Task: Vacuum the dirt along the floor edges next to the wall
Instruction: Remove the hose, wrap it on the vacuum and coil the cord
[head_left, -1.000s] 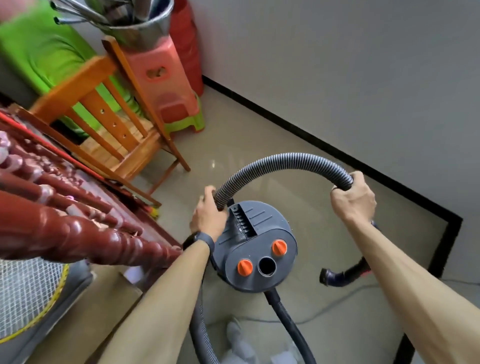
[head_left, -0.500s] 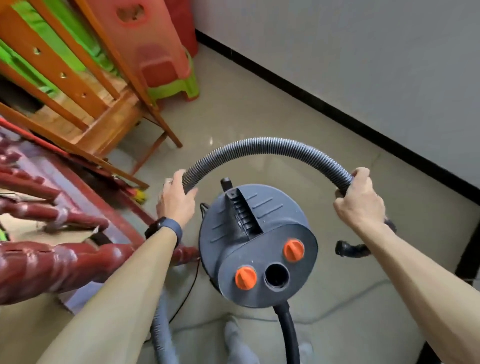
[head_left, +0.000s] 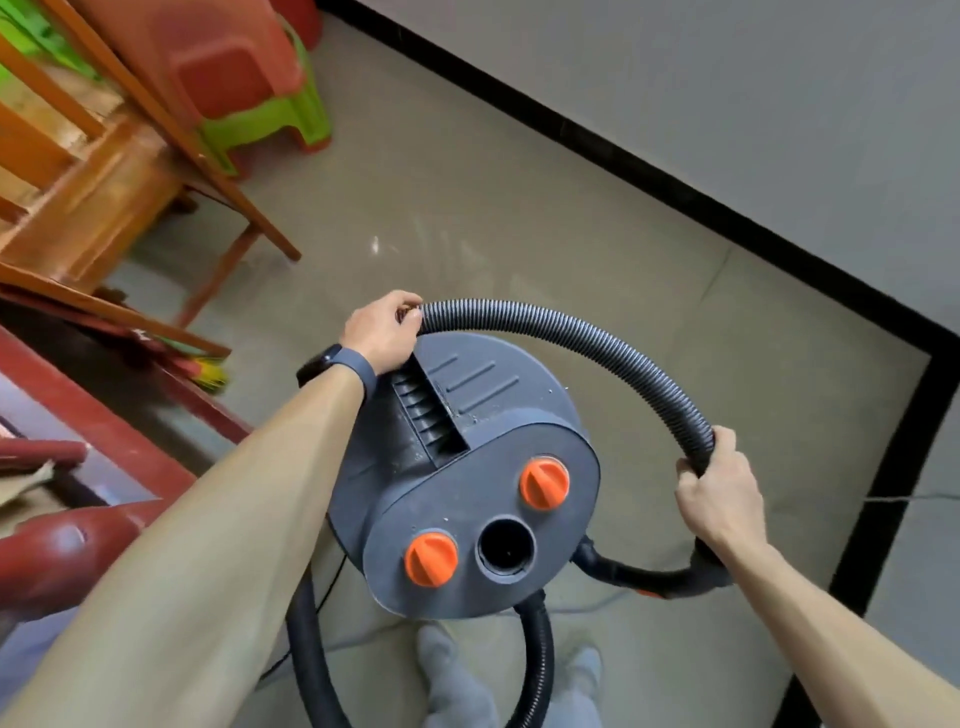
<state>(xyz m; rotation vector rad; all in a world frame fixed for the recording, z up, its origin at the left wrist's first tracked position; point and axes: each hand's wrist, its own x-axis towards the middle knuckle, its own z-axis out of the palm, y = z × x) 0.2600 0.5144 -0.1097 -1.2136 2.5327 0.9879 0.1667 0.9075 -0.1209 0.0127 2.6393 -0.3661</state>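
We hold the ribbed grey hose (head_left: 561, 325) with both grips. The left grip (head_left: 382, 338) curls its fingers round one part of the hose, and the right grip (head_left: 719, 499) closes round it where it bends down. Between the two grips the hose makes an arch. The grey vacuum body (head_left: 467, 415) is under this arch, just beside the left grip, and its near face shows two orange knobs (head_left: 544, 482) and a round open port (head_left: 505, 546). Beyond both grips lies the beige floor (head_left: 493, 208). The black skirting (head_left: 623, 150) and the wall (head_left: 727, 78) run further away, past the right grip. A wooden chair (head_left: 78, 171) and a red stool (head_left: 234, 67) stand beyond the left grip.
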